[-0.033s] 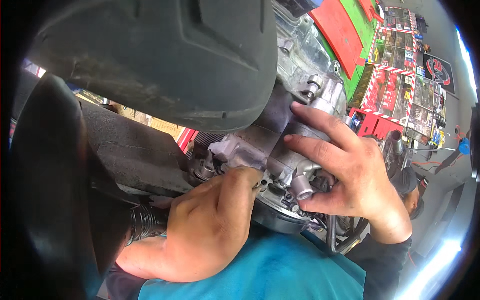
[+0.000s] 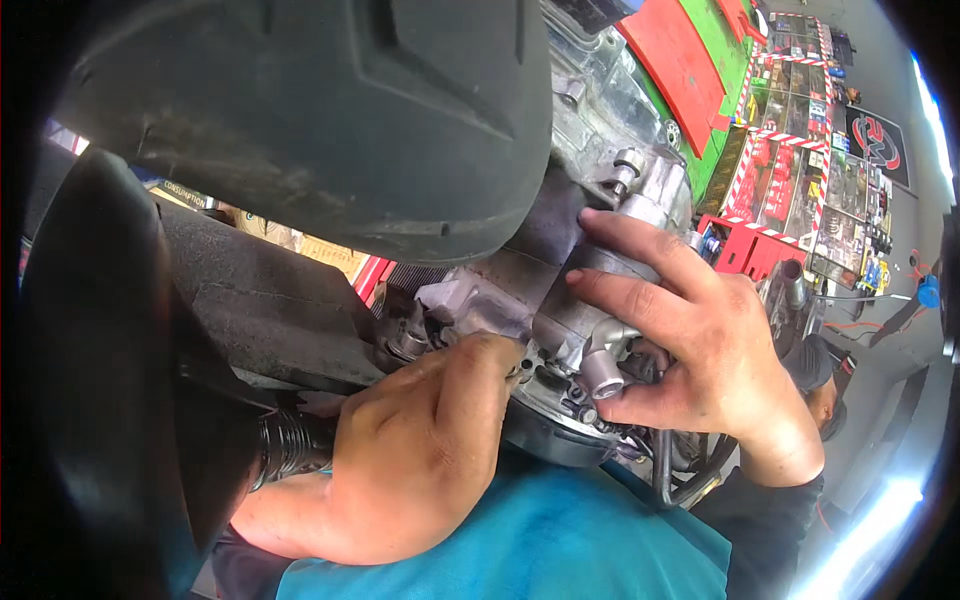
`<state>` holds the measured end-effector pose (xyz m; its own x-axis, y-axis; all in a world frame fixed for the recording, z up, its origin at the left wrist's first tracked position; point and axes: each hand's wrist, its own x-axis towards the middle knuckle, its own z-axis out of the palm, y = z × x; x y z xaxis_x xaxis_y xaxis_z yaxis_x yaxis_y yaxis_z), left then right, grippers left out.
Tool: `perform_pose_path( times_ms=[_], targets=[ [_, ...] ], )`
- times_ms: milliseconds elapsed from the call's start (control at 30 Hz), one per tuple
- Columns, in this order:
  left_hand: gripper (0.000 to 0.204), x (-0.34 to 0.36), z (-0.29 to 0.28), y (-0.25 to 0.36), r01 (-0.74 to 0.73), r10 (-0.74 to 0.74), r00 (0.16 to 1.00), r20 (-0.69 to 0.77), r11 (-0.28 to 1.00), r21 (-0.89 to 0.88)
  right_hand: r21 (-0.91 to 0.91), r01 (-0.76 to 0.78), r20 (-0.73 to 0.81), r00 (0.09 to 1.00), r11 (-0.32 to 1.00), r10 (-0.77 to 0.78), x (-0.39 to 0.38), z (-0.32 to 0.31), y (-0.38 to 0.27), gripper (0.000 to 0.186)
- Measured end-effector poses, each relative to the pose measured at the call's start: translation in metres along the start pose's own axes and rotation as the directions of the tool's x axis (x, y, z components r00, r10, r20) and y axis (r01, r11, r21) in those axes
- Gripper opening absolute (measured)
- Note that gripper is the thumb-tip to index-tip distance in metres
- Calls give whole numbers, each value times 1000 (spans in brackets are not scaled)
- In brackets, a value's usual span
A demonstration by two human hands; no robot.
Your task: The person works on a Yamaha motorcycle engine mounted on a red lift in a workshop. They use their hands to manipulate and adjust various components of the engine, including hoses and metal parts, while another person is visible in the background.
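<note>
My left hand [image 2: 415,450] is curled against a metal scooter or motorbike engine [image 2: 595,110], low on its near side. Its fingertips are tucked out of sight, so what they grip cannot be seen. On the other side, my right hand [image 2: 695,335] spans a grey cylindrical engine part [image 2: 572,318], two fingers laid over its top. The thumb rests beside a short silver pipe elbow [image 2: 602,375] sticking out of that part. Just below both hands lies a rounded black cover [image 2: 555,440] with bolts and small fittings along its edge.
A large grooved black tyre [image 2: 320,130] hangs over the upper left, close to the engine. Dark panels [image 2: 100,380] crowd the left side. Red and green boards [image 2: 680,70] and stocked shelves [image 2: 790,120] stand beyond to the right. Black hoses [image 2: 690,480] run beside my right wrist.
</note>
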<state>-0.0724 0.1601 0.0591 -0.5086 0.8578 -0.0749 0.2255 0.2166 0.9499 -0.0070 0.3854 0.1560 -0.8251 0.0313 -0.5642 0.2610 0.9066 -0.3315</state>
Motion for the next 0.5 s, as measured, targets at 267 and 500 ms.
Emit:
perform_pose_path(
  times_ms=[267, 500],
  targets=[
    [27, -1, -1, 1, -11, 10, 1000, 6, 999, 44, 35, 18, 0, 1000, 999, -18, -2, 0, 3, 79],
    [29, 1, -5, 4, 7, -10, 999, 52, 999, 51, 30, 27, -23, 999, 999, -26, -4, 3, 4, 76]
  ],
)
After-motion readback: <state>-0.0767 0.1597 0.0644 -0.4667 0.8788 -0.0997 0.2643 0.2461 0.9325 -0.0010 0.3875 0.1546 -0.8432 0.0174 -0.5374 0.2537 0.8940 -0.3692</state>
